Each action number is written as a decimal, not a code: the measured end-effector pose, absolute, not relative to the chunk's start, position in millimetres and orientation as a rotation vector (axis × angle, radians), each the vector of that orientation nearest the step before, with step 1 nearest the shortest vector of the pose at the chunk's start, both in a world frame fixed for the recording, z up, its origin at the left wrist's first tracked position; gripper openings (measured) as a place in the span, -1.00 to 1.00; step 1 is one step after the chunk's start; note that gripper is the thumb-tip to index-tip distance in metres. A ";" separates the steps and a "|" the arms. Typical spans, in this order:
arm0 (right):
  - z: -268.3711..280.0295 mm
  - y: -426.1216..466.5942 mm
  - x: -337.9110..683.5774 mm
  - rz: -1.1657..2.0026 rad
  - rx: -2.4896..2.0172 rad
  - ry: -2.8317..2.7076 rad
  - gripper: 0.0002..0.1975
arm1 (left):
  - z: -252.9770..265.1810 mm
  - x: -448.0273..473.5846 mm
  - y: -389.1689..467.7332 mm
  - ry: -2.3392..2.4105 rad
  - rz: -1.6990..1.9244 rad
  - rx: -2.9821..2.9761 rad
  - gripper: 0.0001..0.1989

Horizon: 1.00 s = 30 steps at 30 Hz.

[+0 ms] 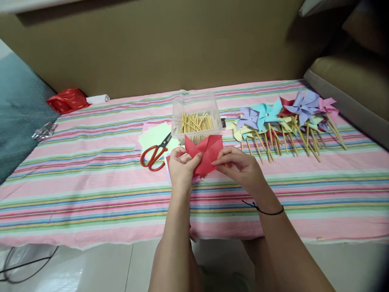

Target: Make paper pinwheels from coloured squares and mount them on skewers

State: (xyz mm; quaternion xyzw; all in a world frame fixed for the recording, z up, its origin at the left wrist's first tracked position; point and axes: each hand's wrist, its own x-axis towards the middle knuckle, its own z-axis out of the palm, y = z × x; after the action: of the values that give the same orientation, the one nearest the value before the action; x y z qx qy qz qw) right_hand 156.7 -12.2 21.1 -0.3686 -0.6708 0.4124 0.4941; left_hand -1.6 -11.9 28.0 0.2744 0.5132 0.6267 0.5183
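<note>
A red paper pinwheel [209,152], partly folded and with no stick visible on it, is held up between my two hands. My left hand [182,166] grips it from the left, the thumb pressed on its middle. At the right edge, my right hand [238,164] pinches a corner of the paper between thumb and fingers. Just behind the paper stands a clear plastic box [197,101] with many short wooden sticks [196,123]. Orange-handled scissors [156,153] lie left of my left hand, on pale coloured paper sheets [151,138].
Several finished pinwheels on sticks [267,113] lie piled at the right on the striped cloth [100,170]. A red plastic bag [69,100] and a crumpled clear wrapper [44,131] are at the far left. A brown backrest [182,48] rises behind the cloth.
</note>
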 end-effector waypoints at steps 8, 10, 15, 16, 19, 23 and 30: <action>16.3 -13.6 142.4 0.916 -1.070 -1.417 -0.95 | 22.6 5.8 -14.0 1.214 1.507 0.713 -0.46; 14.3 -14.3 137.7 0.871 -1.103 -1.374 -0.94 | 22.3 6.9 -15.3 1.201 1.502 0.724 -0.48; 7.9 -15.3 131.8 0.827 -1.141 -1.351 -0.96 | 18.7 6.6 -18.2 1.192 1.496 0.751 -0.47; 6.8 -15.3 131.4 0.820 -1.158 -1.353 -0.96 | 18.1 6.3 -18.8 1.191 1.494 0.748 -0.47; 4.6 -15.4 131.5 0.809 -1.190 -1.364 -0.95 | 18.0 5.9 -20.5 1.194 1.480 0.735 -0.47; 4.6 -15.4 133.0 0.829 -1.209 -1.363 -0.93 | 18.8 6.1 -21.8 1.174 1.433 0.739 -0.48; 5.8 -15.7 134.0 0.851 -1.219 -1.349 -0.91 | 16.0 4.4 -20.7 1.151 1.433 0.728 -0.45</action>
State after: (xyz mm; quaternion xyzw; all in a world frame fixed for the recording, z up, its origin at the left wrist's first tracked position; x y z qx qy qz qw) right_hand 134.0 -15.7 5.8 -0.5123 -0.5667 0.3577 0.5371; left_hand 4.4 -20.7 16.0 0.3075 0.4864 0.6052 0.5501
